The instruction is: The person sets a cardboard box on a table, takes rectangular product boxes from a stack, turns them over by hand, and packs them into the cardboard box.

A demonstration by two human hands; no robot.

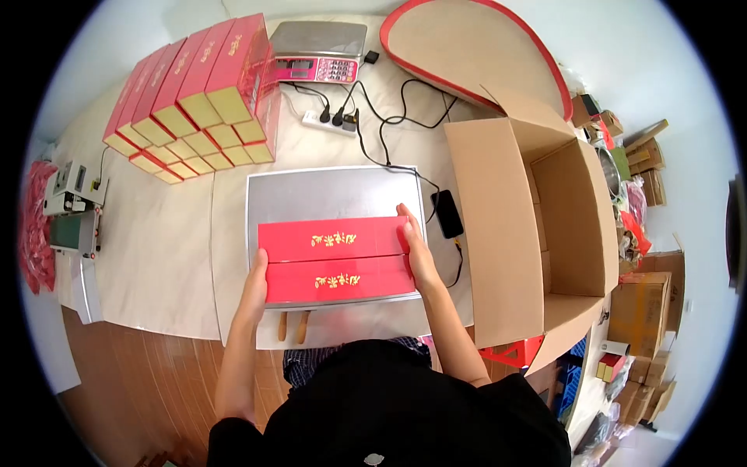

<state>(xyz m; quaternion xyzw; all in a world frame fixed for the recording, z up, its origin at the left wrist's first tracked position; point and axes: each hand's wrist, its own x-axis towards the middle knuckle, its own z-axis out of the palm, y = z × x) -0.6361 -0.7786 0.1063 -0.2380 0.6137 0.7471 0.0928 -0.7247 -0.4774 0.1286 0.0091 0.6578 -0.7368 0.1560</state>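
Two long red gift boxes with gold lettering lie side by side, a far box [334, 240] and a near box [336, 279]. They are above or on a grey metal plate [323, 191] with a white rim; I cannot tell whether they touch it. My left hand [255, 282] presses against their left ends, and my right hand [419, 253] against their right ends, so the pair is clasped between both palms. To the right stands an open cardboard box [498, 233], its flaps spread.
Stacked red and gold boxes [194, 86] stand at the back left. Behind the plate are a scale [319, 58], a power strip [331, 123] with black cables and a phone [447, 214]. A red-rimmed tan board [475, 47] lies at the back right. A machine [75, 198] is far left.
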